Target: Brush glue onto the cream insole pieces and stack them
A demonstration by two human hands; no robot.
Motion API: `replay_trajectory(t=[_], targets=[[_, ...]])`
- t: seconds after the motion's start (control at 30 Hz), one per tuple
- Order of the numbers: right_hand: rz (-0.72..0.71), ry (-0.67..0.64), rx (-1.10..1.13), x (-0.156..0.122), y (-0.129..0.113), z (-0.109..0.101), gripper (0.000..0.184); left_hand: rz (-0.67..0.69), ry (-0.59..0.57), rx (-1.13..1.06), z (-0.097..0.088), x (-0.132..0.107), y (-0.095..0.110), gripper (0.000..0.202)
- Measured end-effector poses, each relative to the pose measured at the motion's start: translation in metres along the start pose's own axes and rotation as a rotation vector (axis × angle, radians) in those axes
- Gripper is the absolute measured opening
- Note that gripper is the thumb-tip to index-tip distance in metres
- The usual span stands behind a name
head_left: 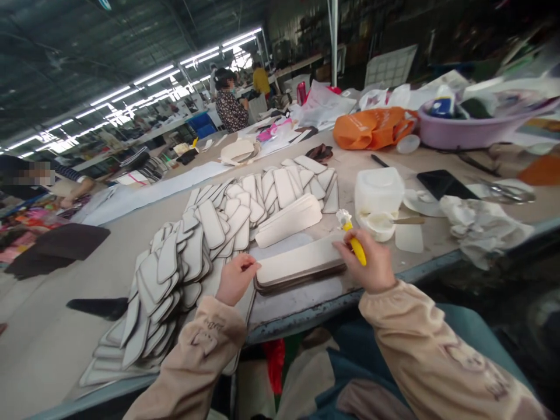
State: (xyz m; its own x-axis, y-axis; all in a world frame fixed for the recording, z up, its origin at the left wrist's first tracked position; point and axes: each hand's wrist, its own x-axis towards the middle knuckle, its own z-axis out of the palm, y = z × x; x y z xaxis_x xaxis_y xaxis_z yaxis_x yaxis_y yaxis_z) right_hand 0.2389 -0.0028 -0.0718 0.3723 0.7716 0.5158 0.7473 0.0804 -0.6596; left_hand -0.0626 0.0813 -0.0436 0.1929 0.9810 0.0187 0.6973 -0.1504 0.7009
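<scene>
The heap of grey-edged panels [210,224] at ten o'clock looks done, while the stack of pale strips [300,261] at the centre seems left to do, its nine-o'clock end apparently pinched by the left hand [236,277], its two-o'clock end touched by the right hand [374,261], curled round a yellow-handled brush [358,251].
</scene>
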Motion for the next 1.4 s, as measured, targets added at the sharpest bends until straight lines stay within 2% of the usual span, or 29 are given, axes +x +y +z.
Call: replay_trajectory(t=[0.13, 0.47, 0.63, 0.7, 0.83, 0.97, 1.2, 1.4], targets=[[-0.005, -0.048, -0.121, -0.001, 0.007, 0.007, 0.021, 0.036, 0.023, 0.130, 0.006, 0.001, -0.007, 0.015], [-0.003, -0.082, -0.162, -0.001, 0.010, 0.014, 0.018, 0.019, 0.013, 0.212, 0.014, 0.000, -0.010, 0.014], [0.011, -0.086, -0.153, 0.000, 0.010, 0.014, 0.018, 0.034, 0.014, 0.030, 0.012, -0.005, -0.018, 0.017], [0.017, -0.091, -0.147, 0.000, 0.010, 0.013, 0.018, 0.098, 0.068, 0.003, 0.011, -0.011, -0.022, 0.018], [0.025, -0.097, -0.133, 0.000, 0.013, 0.014, 0.019, 0.386, 0.226, 0.139, 0.011, -0.030, -0.029, 0.017], [0.029, -0.094, -0.150, -0.001, 0.015, 0.017, 0.020, 0.596, 0.249, 0.219, 0.018, -0.044, -0.036, 0.018], [0.025, -0.087, -0.180, -0.001, 0.015, 0.018, 0.020, 0.709, 0.227, 0.318, 0.028, -0.047, -0.051, 0.020], [0.028, -0.090, -0.242, -0.002, 0.015, 0.019, 0.020, 0.777, 0.261, 0.299, 0.030, -0.046, -0.045, 0.023]])
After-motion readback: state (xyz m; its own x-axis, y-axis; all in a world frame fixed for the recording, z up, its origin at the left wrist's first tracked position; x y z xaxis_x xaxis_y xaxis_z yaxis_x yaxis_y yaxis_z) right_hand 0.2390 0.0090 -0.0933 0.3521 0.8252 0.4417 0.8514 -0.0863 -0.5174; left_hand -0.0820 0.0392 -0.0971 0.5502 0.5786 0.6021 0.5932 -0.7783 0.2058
